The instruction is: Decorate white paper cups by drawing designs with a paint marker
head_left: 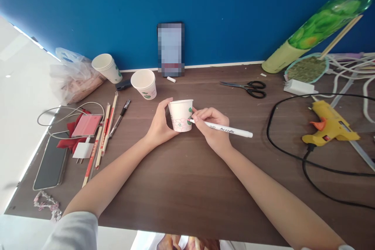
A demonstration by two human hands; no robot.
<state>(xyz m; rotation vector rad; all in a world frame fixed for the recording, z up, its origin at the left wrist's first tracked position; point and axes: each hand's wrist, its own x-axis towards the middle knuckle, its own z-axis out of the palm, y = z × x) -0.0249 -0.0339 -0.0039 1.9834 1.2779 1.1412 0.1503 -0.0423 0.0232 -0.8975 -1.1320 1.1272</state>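
My left hand (pixel 159 123) is wrapped round the left side of a small white paper cup (pixel 181 114) that stands upright on the brown table (pixel 187 187). The cup has green leaf prints and pink marks near its base. In my right hand (pixel 211 125) I pinch a white acrylic marker (pixel 231 130), its tip touching the cup's right side and its barrel pointing right.
Two more paper cups (pixel 144 83) (pixel 106 67) stand behind, with a propped phone (pixel 171 49) against the blue wall. Scissors (pixel 247 87) and a yellow glue gun (pixel 329 124) with black cable lie right. Chopsticks, a pen (pixel 120 117), phone (pixel 51 163) and plastic bag (pixel 73 76) lie left.
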